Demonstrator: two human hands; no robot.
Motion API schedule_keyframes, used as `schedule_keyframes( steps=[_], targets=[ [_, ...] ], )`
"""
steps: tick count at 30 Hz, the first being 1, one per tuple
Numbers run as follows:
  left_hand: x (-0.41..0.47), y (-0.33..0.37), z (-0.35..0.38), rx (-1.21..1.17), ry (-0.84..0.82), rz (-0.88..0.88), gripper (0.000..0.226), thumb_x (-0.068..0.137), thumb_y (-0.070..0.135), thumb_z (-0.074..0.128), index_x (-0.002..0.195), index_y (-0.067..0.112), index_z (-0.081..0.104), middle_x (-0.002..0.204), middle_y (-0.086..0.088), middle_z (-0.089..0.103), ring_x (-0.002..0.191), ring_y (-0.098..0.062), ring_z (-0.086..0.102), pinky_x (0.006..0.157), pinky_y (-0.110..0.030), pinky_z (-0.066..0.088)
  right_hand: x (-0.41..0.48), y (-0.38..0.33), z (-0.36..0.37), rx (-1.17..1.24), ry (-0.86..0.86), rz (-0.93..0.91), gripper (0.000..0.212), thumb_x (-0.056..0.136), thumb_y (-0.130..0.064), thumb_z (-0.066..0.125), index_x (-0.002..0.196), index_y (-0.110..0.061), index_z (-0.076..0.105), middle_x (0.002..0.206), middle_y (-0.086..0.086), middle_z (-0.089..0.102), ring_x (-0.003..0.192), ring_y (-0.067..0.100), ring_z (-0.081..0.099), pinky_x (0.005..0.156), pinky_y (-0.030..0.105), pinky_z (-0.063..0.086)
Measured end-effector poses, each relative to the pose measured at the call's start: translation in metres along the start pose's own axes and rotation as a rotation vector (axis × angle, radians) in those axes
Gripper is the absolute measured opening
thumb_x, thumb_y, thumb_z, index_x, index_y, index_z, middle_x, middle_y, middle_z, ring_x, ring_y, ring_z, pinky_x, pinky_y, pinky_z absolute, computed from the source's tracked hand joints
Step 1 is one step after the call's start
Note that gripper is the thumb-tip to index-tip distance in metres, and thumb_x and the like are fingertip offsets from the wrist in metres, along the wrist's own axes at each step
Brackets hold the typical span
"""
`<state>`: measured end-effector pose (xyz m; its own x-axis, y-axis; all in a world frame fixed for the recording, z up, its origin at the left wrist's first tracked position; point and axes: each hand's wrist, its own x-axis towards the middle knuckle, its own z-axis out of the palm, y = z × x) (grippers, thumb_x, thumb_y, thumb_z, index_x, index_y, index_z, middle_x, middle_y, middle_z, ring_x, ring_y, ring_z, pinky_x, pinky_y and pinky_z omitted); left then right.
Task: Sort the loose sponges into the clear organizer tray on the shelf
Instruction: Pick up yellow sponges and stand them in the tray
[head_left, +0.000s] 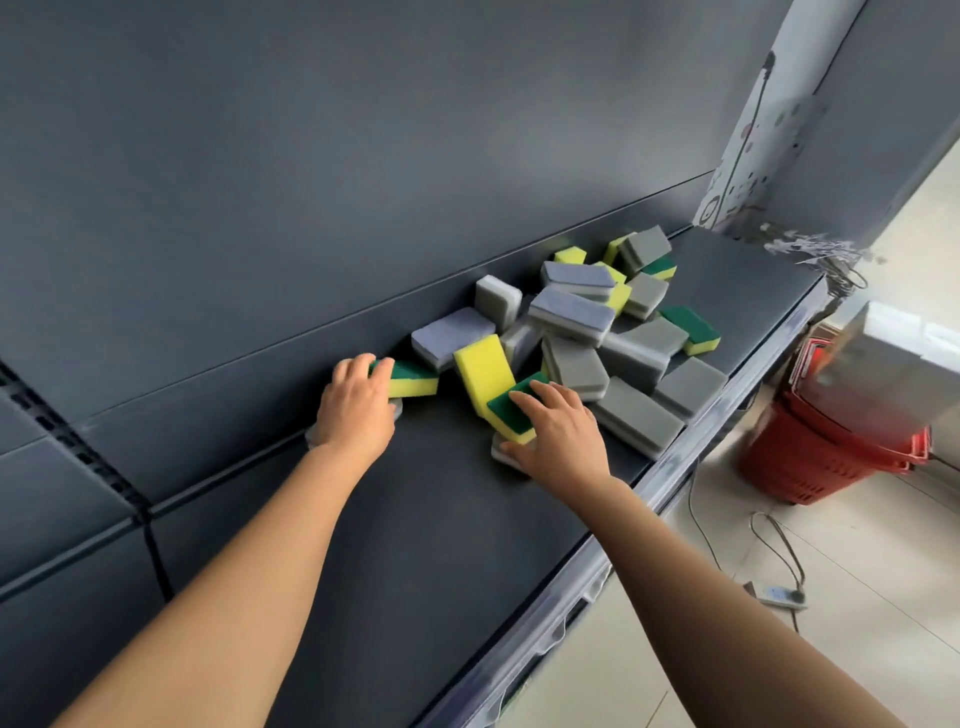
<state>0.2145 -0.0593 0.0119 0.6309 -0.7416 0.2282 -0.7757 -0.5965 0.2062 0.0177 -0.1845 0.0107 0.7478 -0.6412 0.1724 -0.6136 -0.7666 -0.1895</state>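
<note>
A pile of loose sponges (587, 322), grey ones and yellow ones with green scouring faces, lies on the dark shelf (426, 519). My left hand (358, 410) grips a yellow-green sponge (415, 379) at the pile's left end, with a grey sponge partly hidden under the palm. My right hand (561, 431) holds another yellow-green sponge (511, 410) stacked on a pale grey one (501, 452). A yellow sponge (483, 369) leans upright between the hands. No clear organizer tray is in view.
The shelf's dark back panel (311, 182) rises right behind the pile. Its front edge (654, 478) runs diagonally on the right. Red shopping baskets (826, 447) stand on the tiled floor beyond, with a cable and a power strip (774, 595).
</note>
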Motion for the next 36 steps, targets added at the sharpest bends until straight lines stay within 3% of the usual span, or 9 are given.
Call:
schedule_keyframes(
  steps=[3,8,12,16,21,26,30,33,36],
  targets=[
    [0.003,-0.001,0.000,-0.048,0.056,-0.013,0.037,0.082,0.012,0.065,0.118,0.008,0.058,0.119,-0.012,0.050,0.108,-0.032,0.041,0.086,-0.040,0.040,0.008,0.005,-0.003,0.074,0.007,-0.006,0.061,0.080,-0.046,0.066,0.135,-0.026,0.049,0.144,-0.001,0.043,0.134,0.020,0.031,0.105,0.032,0.029],
    [-0.001,0.003,-0.005,-0.094,0.130,-0.041,0.020,0.087,0.004,0.057,0.106,0.004,0.065,0.110,-0.012,0.055,0.103,-0.032,0.045,0.081,-0.039,0.041,0.007,0.003,-0.008,0.148,0.137,-0.068,0.037,0.090,-0.033,0.058,0.125,-0.020,0.060,0.132,-0.003,0.056,0.125,0.021,0.046,0.100,0.030,0.036],
    [-0.015,0.011,-0.017,-0.163,0.257,-0.051,0.019,0.087,-0.003,0.051,0.102,0.002,0.060,0.112,-0.012,0.057,0.102,-0.034,0.050,0.083,-0.040,0.041,0.002,-0.003,-0.025,0.240,0.372,-0.183,0.023,0.087,-0.014,0.064,0.109,-0.009,0.069,0.110,0.005,0.069,0.102,0.030,0.062,0.080,0.039,0.052],
    [-0.041,0.025,-0.030,-0.230,0.300,-0.097,0.020,0.089,-0.002,0.043,0.105,0.005,0.053,0.105,-0.015,0.059,0.085,-0.038,0.055,0.065,-0.039,0.038,-0.009,-0.009,-0.039,0.348,0.475,-0.223,0.022,0.089,-0.012,0.062,0.109,-0.005,0.067,0.106,0.006,0.070,0.095,0.030,0.063,0.073,0.037,0.052],
    [-0.090,0.040,-0.042,-0.352,0.410,-0.134,0.024,0.097,0.013,0.039,0.117,0.009,0.052,0.111,-0.009,0.059,0.098,-0.030,0.054,0.078,-0.039,0.042,-0.033,-0.021,-0.049,0.555,0.463,-0.224,0.029,0.093,-0.015,0.055,0.120,-0.008,0.060,0.104,0.008,0.068,0.090,0.029,0.062,0.071,0.040,0.050],
    [-0.151,0.043,-0.052,-0.616,0.466,-0.343,0.014,0.092,0.031,0.055,0.101,0.021,0.052,0.084,0.006,0.059,0.070,-0.014,0.053,0.053,-0.019,0.034,-0.064,-0.037,-0.047,0.760,0.420,-0.222,0.030,0.094,-0.018,0.054,0.124,-0.015,0.058,0.105,0.001,0.065,0.073,0.014,0.055,0.068,0.032,0.049],
    [-0.197,0.039,-0.060,-0.972,0.437,-0.520,0.018,0.083,0.017,0.068,0.087,0.027,0.053,0.079,-0.009,0.063,0.049,-0.015,0.058,0.040,-0.024,0.047,-0.088,-0.054,-0.041,0.846,0.333,-0.248,0.025,0.095,-0.016,0.052,0.119,-0.016,0.061,0.094,0.000,0.060,0.069,0.008,0.046,0.067,0.024,0.040],
    [-0.233,0.032,-0.065,-1.100,0.425,-0.624,0.023,0.080,0.011,0.071,0.093,0.027,0.059,0.081,-0.011,0.064,0.052,-0.016,0.062,0.045,-0.030,0.053,-0.103,-0.072,-0.037,0.892,0.235,-0.270,0.025,0.095,-0.016,0.051,0.118,-0.021,0.061,0.089,-0.007,0.053,0.063,0.004,0.045,0.064,0.020,0.035],
    [-0.265,0.022,-0.067,-1.125,0.467,-0.700,0.017,0.084,0.012,0.068,0.091,0.026,0.063,0.077,-0.007,0.066,0.054,-0.017,0.063,0.048,-0.029,0.055,-0.118,-0.093,-0.036,0.942,0.139,-0.322,0.027,0.093,-0.011,0.051,0.118,-0.020,0.059,0.094,-0.006,0.053,0.073,0.007,0.050,0.068,0.023,0.039]
  ],
)
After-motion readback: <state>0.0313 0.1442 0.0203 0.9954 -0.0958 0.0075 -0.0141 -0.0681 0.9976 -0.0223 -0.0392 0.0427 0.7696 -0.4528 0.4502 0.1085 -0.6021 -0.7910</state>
